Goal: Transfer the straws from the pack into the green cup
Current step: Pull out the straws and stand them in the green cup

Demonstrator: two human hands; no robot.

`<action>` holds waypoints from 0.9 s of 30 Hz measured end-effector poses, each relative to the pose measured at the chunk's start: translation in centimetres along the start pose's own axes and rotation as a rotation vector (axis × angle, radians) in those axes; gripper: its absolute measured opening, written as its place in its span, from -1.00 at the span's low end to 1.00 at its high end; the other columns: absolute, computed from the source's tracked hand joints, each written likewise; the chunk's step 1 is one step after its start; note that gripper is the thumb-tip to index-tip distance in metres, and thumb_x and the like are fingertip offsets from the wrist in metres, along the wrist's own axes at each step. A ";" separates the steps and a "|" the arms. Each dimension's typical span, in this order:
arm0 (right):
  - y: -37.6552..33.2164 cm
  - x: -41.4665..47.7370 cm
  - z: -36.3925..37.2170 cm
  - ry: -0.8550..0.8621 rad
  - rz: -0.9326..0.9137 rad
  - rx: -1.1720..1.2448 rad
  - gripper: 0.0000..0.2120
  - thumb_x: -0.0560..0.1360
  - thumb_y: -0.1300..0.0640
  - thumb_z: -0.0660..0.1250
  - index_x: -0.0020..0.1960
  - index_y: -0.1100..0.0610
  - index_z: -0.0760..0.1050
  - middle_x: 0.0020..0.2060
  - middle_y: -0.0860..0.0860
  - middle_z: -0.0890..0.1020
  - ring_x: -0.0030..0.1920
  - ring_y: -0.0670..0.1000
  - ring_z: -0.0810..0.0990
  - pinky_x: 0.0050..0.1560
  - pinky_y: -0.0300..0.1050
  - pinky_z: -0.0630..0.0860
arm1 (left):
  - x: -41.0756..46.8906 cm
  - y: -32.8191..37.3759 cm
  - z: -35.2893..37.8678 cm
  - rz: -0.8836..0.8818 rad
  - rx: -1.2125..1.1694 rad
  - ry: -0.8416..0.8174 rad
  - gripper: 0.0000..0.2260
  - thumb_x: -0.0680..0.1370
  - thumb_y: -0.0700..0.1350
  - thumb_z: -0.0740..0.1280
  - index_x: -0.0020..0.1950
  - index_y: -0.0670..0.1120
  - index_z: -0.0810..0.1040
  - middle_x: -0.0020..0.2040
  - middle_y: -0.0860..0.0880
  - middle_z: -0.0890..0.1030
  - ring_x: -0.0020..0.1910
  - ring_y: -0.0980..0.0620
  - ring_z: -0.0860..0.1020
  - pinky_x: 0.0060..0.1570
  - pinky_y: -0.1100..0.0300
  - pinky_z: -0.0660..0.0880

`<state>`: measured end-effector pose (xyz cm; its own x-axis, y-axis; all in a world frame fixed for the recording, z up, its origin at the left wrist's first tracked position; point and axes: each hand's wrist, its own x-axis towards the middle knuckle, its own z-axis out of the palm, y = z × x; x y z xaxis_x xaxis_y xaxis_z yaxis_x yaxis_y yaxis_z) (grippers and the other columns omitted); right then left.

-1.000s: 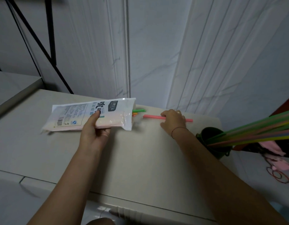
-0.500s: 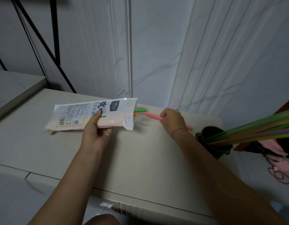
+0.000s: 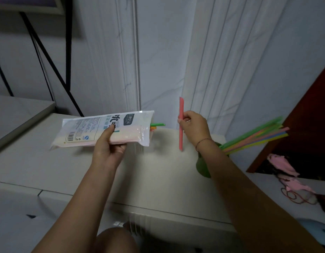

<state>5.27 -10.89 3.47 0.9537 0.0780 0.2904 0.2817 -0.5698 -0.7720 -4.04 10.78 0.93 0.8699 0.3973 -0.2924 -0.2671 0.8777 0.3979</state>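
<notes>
1. Left hand (image 3: 110,143) is clamped on the straw pack (image 3: 103,131), lifted off the counter (image 3: 158,176), mouth facing right.
2. Right hand (image 3: 194,127) pinches a pink straw (image 3: 181,132) upright, clear of the pack.
3. Pack: green and orange straw tips (image 3: 157,126) poke out of its mouth.
4. Green cup (image 3: 203,166) sits behind the right forearm, with a bundle of straws (image 3: 258,133) leaning right.

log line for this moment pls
left hand: holds pack | right hand: pink straw upright | green cup: behind right arm

Pack (image 3: 103,129) — "Drink", barcode.
</notes>
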 end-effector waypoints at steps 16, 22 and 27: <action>1.5 -5.9 -12.2 0.334 0.073 0.224 -0.89 0.50 0.19 0.32 -0.21 0.12 0.50 -0.37 -0.01 0.58 -0.33 -0.05 0.61 -0.41 -0.40 0.51 | -5.9 -4.8 2.8 -0.092 0.026 -0.081 -0.69 0.50 -0.35 0.35 0.19 -0.08 0.53 0.01 -0.09 0.72 0.03 -0.07 0.68 0.04 -0.06 0.60; 3.0 -6.7 -11.0 0.277 0.145 0.155 -0.92 0.49 0.19 0.33 -0.18 0.15 0.51 -0.30 0.09 0.63 -0.23 0.09 0.67 -0.14 0.04 0.64 | -6.3 -6.1 3.0 -0.119 0.041 -0.089 -0.74 0.50 -0.35 0.35 0.13 -0.09 0.54 -0.02 -0.09 0.72 0.05 -0.07 0.67 0.10 -0.06 0.57; 4.7 -7.2 -9.1 0.196 0.211 0.101 -0.90 0.49 0.19 0.34 -0.13 0.24 0.55 -0.26 0.15 0.66 -0.25 0.11 0.67 -0.11 0.10 0.64 | -5.9 -6.6 2.6 -0.123 0.047 -0.064 -0.75 0.50 -0.35 0.35 0.11 -0.09 0.55 -0.01 -0.09 0.72 0.08 -0.08 0.67 0.13 -0.08 0.56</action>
<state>-1.22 -21.59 2.95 0.9567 -0.1983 0.2133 0.0977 -0.4713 -0.8765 -6.31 1.97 2.29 0.9200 0.2678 -0.2862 -0.1379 0.9047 0.4031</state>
